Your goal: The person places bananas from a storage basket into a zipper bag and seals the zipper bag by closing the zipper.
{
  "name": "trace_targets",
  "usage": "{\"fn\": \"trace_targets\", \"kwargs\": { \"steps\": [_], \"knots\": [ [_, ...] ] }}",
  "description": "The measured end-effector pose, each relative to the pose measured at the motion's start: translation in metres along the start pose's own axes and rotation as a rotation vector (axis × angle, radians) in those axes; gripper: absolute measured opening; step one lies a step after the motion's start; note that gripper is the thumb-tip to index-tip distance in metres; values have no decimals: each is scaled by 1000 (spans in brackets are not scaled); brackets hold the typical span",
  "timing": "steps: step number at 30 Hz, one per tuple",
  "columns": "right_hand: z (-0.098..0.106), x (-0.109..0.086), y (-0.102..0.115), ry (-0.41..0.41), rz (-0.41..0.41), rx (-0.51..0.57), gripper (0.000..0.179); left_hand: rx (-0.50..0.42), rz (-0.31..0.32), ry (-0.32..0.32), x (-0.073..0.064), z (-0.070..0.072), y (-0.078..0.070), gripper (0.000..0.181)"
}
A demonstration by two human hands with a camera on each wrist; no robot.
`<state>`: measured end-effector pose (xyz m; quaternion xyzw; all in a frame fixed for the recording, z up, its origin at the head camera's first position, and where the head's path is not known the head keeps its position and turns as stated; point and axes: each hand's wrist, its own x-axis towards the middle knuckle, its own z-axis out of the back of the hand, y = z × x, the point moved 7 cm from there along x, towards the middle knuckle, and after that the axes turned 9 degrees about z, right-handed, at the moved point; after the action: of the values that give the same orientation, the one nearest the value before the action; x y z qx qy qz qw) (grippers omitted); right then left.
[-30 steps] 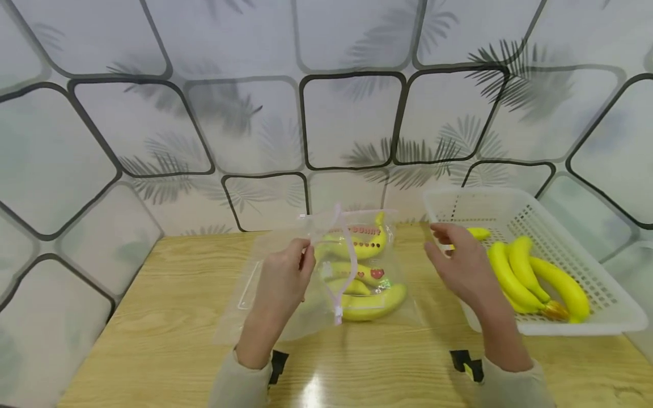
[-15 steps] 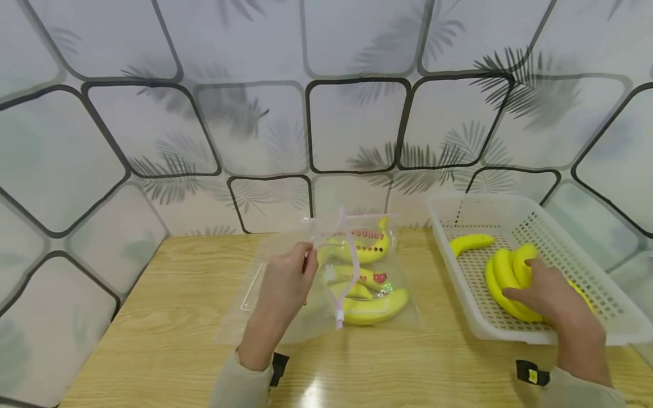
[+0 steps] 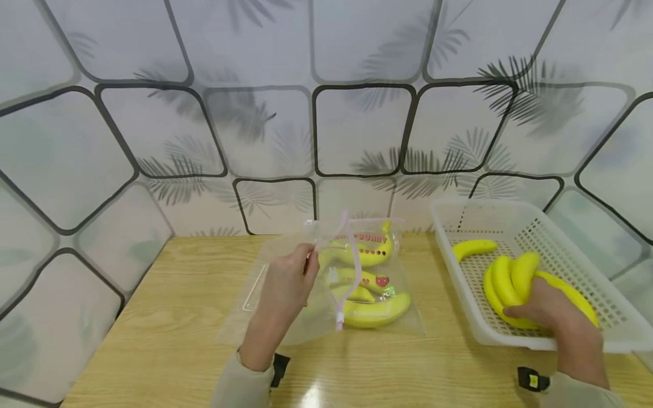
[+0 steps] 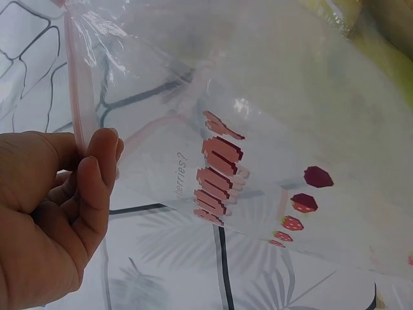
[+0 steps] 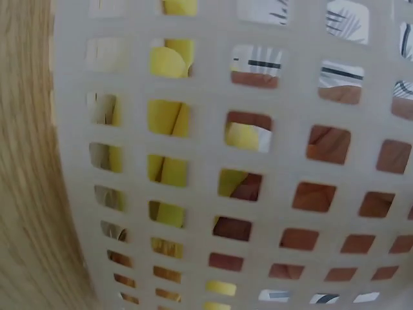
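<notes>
My left hand point(image 3: 287, 282) pinches the pink-edged mouth of a clear zip bag point(image 3: 415, 314), holding it raised. Several yellow bananas point(image 3: 377, 311) lie inside the bag. The left wrist view shows the fingers of my left hand point(image 4: 71, 206) on the pink zip strip point(image 4: 75, 97), beside red lettering and printed strawberries. My right hand point(image 3: 566, 311) reaches into a white plastic basket point(image 3: 474, 311) and grips a bunch of bananas point(image 3: 510, 283), thumb on its left side; its other fingers are mostly hidden. In the right wrist view, the basket wall point(image 5: 206, 148) covers most of that hand.
A single banana point(image 3: 474, 247) lies at the basket's back left, and another banana point(image 3: 573, 294) sits right of the bunch. Bag and basket rest on a wooden table point(image 3: 168, 306). A patterned wall covering point(image 3: 362, 130) rises directly behind and along the sides.
My right hand has moved from beside the bag, over the basket's left rim, down onto the banana bunch inside. My left hand still holds the bag's mouth. The head view has shifted slightly.
</notes>
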<state>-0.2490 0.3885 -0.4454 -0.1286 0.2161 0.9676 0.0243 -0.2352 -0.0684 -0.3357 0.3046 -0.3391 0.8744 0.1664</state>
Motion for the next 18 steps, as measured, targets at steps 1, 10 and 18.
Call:
{"fn": "trace_targets", "kwargs": {
  "steps": [1, 10, 18],
  "knots": [
    [0, 1, 1, 1, 0, 2, 112, 1, -1, -1, 0, 0, 0, 9],
    [1, 2, 8, 29, -16, 26, 123, 16, 5, 8, 0, -1, -1, 9],
    [6, -2, 13, -10, 1, 38, 122, 39, 16, 12, 0, -2, 1, 9]
  ]
}}
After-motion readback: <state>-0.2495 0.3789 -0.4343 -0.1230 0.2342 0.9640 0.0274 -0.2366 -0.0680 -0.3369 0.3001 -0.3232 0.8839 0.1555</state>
